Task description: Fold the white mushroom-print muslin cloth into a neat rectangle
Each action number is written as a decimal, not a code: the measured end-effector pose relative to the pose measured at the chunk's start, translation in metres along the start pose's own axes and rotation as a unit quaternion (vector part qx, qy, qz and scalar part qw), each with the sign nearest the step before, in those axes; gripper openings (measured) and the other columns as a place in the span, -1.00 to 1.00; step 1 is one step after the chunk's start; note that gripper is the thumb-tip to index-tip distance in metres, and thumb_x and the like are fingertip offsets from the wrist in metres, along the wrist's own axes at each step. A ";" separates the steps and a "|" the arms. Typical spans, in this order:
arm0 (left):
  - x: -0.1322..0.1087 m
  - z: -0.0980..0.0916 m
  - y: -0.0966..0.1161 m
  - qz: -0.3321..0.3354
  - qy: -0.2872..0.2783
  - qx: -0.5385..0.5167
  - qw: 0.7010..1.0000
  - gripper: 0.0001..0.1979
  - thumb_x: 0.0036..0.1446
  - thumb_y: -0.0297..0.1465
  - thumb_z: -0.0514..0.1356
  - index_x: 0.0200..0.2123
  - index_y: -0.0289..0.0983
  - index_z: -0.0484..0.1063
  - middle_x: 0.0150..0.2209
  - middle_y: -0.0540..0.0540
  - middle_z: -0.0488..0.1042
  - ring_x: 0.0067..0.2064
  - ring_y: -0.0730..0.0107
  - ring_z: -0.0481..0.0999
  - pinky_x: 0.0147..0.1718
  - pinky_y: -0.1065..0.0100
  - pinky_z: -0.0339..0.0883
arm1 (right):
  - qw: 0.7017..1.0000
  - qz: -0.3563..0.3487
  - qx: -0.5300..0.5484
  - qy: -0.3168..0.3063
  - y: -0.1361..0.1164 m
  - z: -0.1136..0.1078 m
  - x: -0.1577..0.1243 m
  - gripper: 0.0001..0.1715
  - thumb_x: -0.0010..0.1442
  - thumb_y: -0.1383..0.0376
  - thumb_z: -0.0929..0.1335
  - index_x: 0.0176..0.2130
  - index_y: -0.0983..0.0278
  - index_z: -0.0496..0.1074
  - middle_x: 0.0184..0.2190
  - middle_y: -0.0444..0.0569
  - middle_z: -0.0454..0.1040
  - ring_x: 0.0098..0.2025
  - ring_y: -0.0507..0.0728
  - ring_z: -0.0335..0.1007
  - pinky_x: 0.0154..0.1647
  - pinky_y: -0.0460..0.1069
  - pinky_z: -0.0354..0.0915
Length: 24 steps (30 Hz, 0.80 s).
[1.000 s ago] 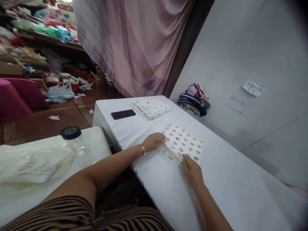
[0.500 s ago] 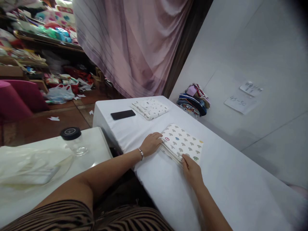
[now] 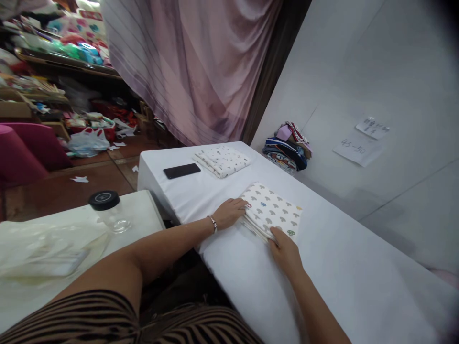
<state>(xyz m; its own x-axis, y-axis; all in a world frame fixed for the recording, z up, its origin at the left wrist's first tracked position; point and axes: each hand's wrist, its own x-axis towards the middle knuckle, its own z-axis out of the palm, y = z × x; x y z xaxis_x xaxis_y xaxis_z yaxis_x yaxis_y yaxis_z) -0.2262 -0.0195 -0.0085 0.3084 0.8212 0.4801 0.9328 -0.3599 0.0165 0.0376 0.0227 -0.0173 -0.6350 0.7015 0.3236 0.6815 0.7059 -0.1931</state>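
A folded white cloth (image 3: pixel 274 208), printed with grey mushroom shapes and a few coloured ones, lies on the white-covered table in front of me. My left hand (image 3: pixel 229 213), with a bracelet at the wrist, is closed on its left corner, fingers on top; the thumb is hard to make out. At the near edge, my right hand (image 3: pixel 285 248) pinches the cloth's layers, its thumb on the upper face. Several stacked layers show along the edge between both hands. Farther back lies a second folded white cloth (image 3: pixel 224 161) with a small dark print, untouched.
A black phone (image 3: pixel 181 171) lies beside the second cloth. To my left, a side table (image 3: pixel 148 208) bears a clear jar with a black lid (image 3: pixel 104 200) and plastic bags. A pile of folded fabrics (image 3: pixel 287 150) stands by the wall (image 3: pixel 401 95). A pink curtain (image 3: pixel 201 71) hangs behind.
My left hand has slid slightly right, its fingers farther over the cloth's corner. My right hand keeps its pinch at the near edge. The view has shifted a little.
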 end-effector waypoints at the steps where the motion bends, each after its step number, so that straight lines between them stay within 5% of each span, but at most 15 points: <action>1: 0.000 -0.001 -0.001 0.011 0.001 -0.003 1.000 -0.75 0.19 -0.52 -0.03 -0.31 -0.24 0.44 0.07 -0.08 0.30 0.10 0.30 0.22 -0.07 0.25 0.18 | 1.000 -0.002 -0.007 -0.007 -0.001 0.000 0.001 -0.57 0.17 0.30 0.18 0.04 0.23 0.31 0.00 -0.02 0.39 0.06 0.15 0.27 0.05 0.08 0.25; 11: 0.008 -0.003 -0.006 0.016 -0.025 -0.010 1.000 -0.82 0.16 -0.46 0.03 -0.30 -0.24 0.43 0.06 -0.10 0.31 0.09 0.26 0.24 -0.07 0.23 0.17 | 0.994 -0.059 -0.075 -0.052 -0.010 -0.011 0.010 -0.39 0.11 0.47 0.15 0.16 0.22 0.18 0.00 0.04 0.35 -0.02 0.14 0.29 -0.11 -0.01 0.29; 24: 0.027 0.002 0.001 -0.005 -0.041 0.045 0.998 -0.83 0.13 -0.48 0.02 -0.38 -0.29 0.41 0.06 -0.16 0.29 0.03 0.19 0.23 -0.14 0.19 0.13 | 0.990 -0.038 -0.107 -0.089 -0.011 -0.016 0.016 -0.25 0.03 0.55 0.12 0.21 0.26 0.07 0.00 0.05 0.34 -0.06 0.15 0.29 -0.23 -0.05 0.28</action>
<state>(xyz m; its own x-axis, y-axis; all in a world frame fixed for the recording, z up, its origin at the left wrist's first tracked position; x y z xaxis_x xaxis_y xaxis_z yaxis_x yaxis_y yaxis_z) -0.2165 0.0031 0.0029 0.3095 0.8596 0.4066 0.9479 -0.3131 -0.0594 0.0259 0.0249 0.0044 -0.7286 0.6664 0.1584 0.6784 0.7340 0.0319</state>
